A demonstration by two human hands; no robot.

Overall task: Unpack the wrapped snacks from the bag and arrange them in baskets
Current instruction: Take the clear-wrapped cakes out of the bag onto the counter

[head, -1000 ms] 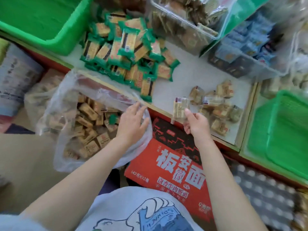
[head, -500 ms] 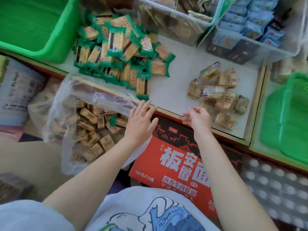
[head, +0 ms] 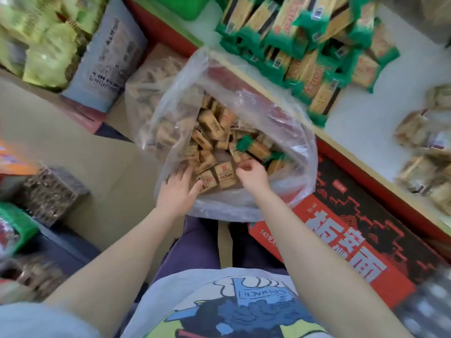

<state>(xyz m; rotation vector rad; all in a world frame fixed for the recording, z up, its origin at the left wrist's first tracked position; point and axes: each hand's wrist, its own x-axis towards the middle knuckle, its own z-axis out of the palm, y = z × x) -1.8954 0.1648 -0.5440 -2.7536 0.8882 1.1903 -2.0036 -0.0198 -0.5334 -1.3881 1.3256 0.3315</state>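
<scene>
A clear plastic bag [head: 288,132] stands open below the table edge, full of small brown wrapped snacks [head: 214,128], with one green-wrapped snack [head: 251,145] among them. My left hand [head: 177,192] lies at the bag's near rim, its straight, spread fingers touching the brown snacks. My right hand [head: 252,175] is inside the bag with its fingers curled over the snacks; whether it pinches one is unclear. On the white table [head: 361,118] lie a pile of green-wrapped snacks [head: 305,45] and a pile of clear-wrapped snacks [head: 419,147].
A red and black carton [head: 341,240] sits to the right of my legs under the table edge. A green basket corner [head: 185,8] shows at the top. Printed packs [head: 107,52] and a grey block [head: 53,191] stand to the left.
My right hand left the clear-wrapped snack on the table's pile and moved left into the bag. My left hand went from the bag's rim down onto the snacks. The view swung down and left.
</scene>
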